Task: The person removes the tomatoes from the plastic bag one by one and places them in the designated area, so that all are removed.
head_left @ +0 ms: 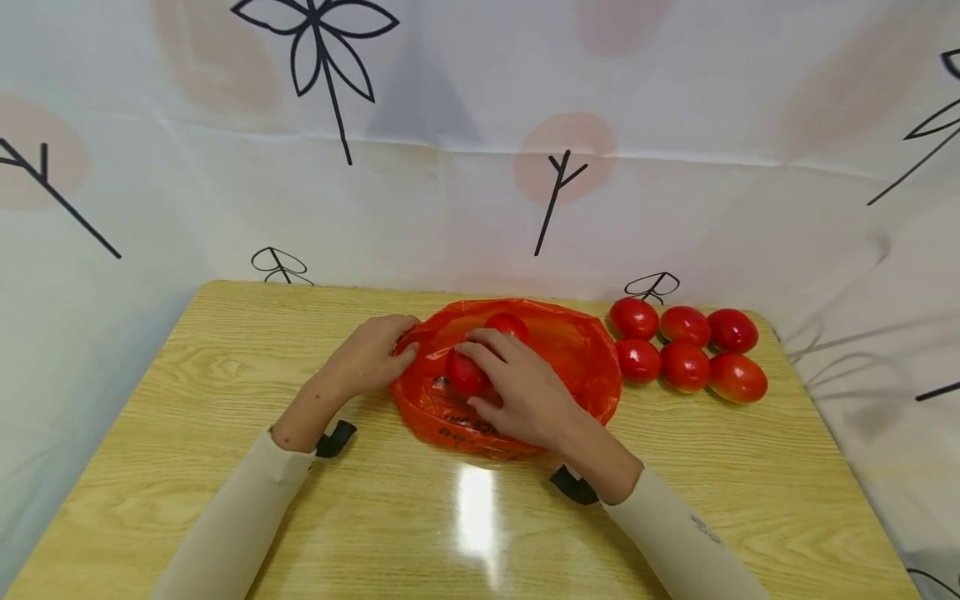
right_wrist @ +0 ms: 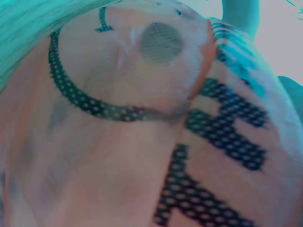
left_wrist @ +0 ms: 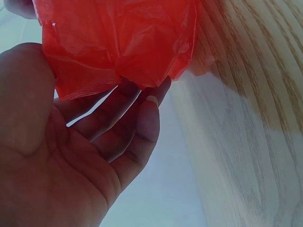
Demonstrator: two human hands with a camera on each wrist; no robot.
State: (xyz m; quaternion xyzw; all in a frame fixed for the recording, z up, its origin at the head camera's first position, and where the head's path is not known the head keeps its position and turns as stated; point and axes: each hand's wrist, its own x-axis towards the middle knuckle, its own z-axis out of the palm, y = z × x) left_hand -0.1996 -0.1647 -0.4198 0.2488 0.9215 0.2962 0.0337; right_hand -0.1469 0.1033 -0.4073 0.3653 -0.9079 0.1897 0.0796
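Note:
A red plastic bag [head_left: 581, 346] with dark print stands with its mouth spread wide at the middle of the table. My left hand [head_left: 367, 358] pinches its left rim between thumb and fingers; the left wrist view shows the bag's side [left_wrist: 118, 42] hanging over those fingers. Inside the mouth, my right hand [head_left: 525, 392] has its fingers curled over a shiny red tomato [head_left: 467, 375]. Another tomato [head_left: 507, 324] lies just behind it in the bag, partly covered by the fingers. Printed bag film [right_wrist: 118, 156] fills most of the right wrist view, hiding that hand there.
Several red tomatoes [head_left: 686, 367] sit in two rows to the right of the bag, close to its rim. The wood-grain table [head_left: 225, 358] ends at the back against a white patterned cloth [head_left: 450, 208].

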